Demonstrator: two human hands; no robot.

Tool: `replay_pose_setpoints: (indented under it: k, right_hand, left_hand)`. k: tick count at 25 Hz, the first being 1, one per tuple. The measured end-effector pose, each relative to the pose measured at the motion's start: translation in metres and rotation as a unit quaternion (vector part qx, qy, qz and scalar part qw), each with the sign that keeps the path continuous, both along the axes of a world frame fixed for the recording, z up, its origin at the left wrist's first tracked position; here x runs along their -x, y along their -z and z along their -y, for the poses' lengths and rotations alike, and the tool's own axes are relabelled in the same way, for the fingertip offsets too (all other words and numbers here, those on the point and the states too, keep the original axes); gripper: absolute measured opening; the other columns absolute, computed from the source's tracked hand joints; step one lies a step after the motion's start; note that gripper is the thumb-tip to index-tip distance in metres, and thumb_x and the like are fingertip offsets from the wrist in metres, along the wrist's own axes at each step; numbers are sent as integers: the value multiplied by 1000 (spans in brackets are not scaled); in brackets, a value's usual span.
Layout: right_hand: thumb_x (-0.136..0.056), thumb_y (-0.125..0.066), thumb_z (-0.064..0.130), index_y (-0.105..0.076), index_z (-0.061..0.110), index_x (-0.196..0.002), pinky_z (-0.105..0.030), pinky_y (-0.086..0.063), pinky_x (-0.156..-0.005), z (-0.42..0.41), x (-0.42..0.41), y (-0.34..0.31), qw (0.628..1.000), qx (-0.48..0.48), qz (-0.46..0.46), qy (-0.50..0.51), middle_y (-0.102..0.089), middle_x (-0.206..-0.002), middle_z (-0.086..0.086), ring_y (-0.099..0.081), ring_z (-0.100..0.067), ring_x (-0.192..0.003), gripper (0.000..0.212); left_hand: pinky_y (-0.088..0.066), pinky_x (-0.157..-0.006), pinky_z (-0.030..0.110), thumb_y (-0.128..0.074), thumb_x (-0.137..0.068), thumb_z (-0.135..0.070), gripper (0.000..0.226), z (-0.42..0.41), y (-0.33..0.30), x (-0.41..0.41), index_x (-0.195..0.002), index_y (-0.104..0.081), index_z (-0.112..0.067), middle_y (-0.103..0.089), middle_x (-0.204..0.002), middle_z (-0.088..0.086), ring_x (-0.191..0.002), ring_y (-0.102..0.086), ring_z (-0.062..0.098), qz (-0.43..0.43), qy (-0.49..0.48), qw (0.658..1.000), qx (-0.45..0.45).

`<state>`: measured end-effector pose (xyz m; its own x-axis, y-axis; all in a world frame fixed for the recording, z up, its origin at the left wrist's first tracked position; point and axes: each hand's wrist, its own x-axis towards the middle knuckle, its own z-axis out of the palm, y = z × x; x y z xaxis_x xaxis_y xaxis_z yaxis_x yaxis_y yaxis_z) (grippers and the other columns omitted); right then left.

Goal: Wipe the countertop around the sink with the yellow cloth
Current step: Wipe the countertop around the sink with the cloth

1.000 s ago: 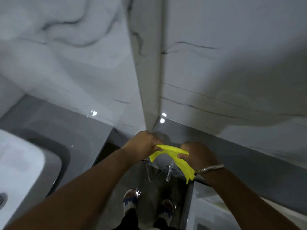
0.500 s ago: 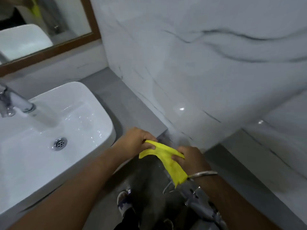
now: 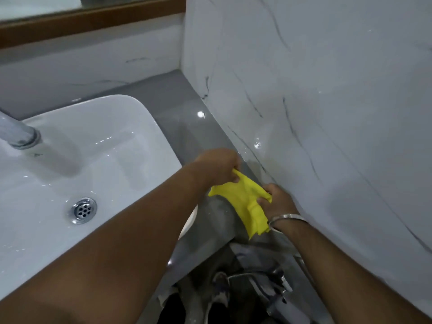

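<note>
Marble wall (image 3: 327, 101): white with dark veining, rising directly to the right of the sink and meeting the countertop along its right edge.

Sink (image 3: 70, 160): white rectangular basin, wet inside, set on top of the countertop. Chrome drain (image 3: 84, 210) in the basin floor; faucet spout (image 3: 18, 134) projecting over the basin at its far left.

Countertop (image 3: 177, 113): glossy grey, visible as a strip behind the sink and a strip between the sink and the marble wall.

Mirror frame (image 3: 88, 19): brown wood, on the wall behind the sink.

Left hand (image 3: 217, 164): above the countertop strip just right of the sink, fingers pinched closed on one end of the yellow cloth (image 3: 243, 202).

Right hand (image 3: 278, 202): further right of the sink, close to the marble wall, fingers clenched on the cloth's other end. Silver bracelet (image 3: 286, 218) on its wrist.

Yellow cloth: crumpled, stretched between both hands, over the countertop's front corner right of the sink; contact with the surface cannot be determined. A loose tail hangs below the right hand.
</note>
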<state>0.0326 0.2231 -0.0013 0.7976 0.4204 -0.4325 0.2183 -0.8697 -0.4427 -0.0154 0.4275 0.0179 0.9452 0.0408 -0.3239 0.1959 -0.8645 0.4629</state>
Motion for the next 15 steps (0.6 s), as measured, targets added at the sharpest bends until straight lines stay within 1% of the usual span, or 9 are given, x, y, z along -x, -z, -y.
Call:
replay_pose_setpoints:
  k: [3,4,6,7,8,9,10,12,15]
  right_hand:
    - [-84,-63,14,-61,3,-107,-31,-40,-74,-19,-19,23,999,18,10,-29,-65,-107,-21,-59,-37,-101,26]
    - [-84,-60,18,-61,3,-104,-30,-37,-70,-25,-23,29,998,26,27,-46,-65,-104,-21,-59,-38,-98,25]
    - [-80,-50,28,-62,7,-100,-29,-34,-66,-28,-24,41,991,56,76,-98,-66,-98,-19,-61,-39,-93,31]
    - [-78,-49,30,-61,8,-100,-30,-36,-66,-26,-22,46,985,68,99,-124,-65,-97,-18,-62,-38,-92,33]
    - [-78,-54,28,-60,9,-104,-32,-40,-68,-22,-19,49,979,70,120,-147,-64,-100,-18,-61,-39,-95,33]
    - [-78,-63,23,-58,7,-114,-37,-46,-74,-16,-16,50,973,66,140,-169,-63,-107,-21,-60,-40,-100,40]
    - [-74,-71,19,-53,4,-124,-42,-49,-82,-11,-14,54,964,59,168,-196,-60,-117,-24,-58,-42,-107,55]
    - [-69,-76,18,-41,4,-137,-49,-47,-93,-9,-15,60,939,21,223,-261,-50,-136,-24,-51,-43,-121,77]
    - [-77,-65,31,-33,12,-142,-49,-42,-100,-21,-16,70,903,-14,244,-353,-39,-148,-17,-39,-40,-133,75]
  left_hand:
    - [-38,-82,34,-63,-89,-39,29,-5,12,-5,-114,-62,-26,-61,-120,2,-115,-54,25,-38,-19,999,-31]
    - [-40,-84,35,-61,-91,-38,28,-6,13,-4,-116,-61,-26,-61,-120,2,-115,-55,26,-45,-23,997,-52]
    - [-45,-90,37,-55,-94,-34,26,-4,11,5,-117,-60,-23,-62,-119,3,-112,-58,28,-34,-26,996,-76]
    - [-47,-92,40,-53,-93,-33,30,-2,8,15,-119,-60,-21,-62,-119,4,-111,-59,29,-9,-31,997,-70]
    - [-49,-93,44,-50,-91,-36,35,1,4,29,-121,-60,-19,-63,-121,5,-112,-59,30,27,-40,997,-53]
    - [-49,-95,46,-47,-89,-41,43,3,0,46,-122,-61,-18,-64,-123,6,-114,-60,31,73,-43,996,-39]
    - [-49,-98,48,-44,-87,-46,50,5,-3,64,-124,-61,-18,-64,-126,5,-117,-59,31,120,-32,992,-39]
    - [-40,-108,50,-45,-88,-58,60,4,-8,97,-132,-57,-20,-60,-135,4,-128,-52,30,165,13,984,-66]
    - [-17,-119,49,-40,-87,-73,79,-4,-7,123,-146,-42,-21,-43,-151,7,-144,-32,31,119,77,984,-105]
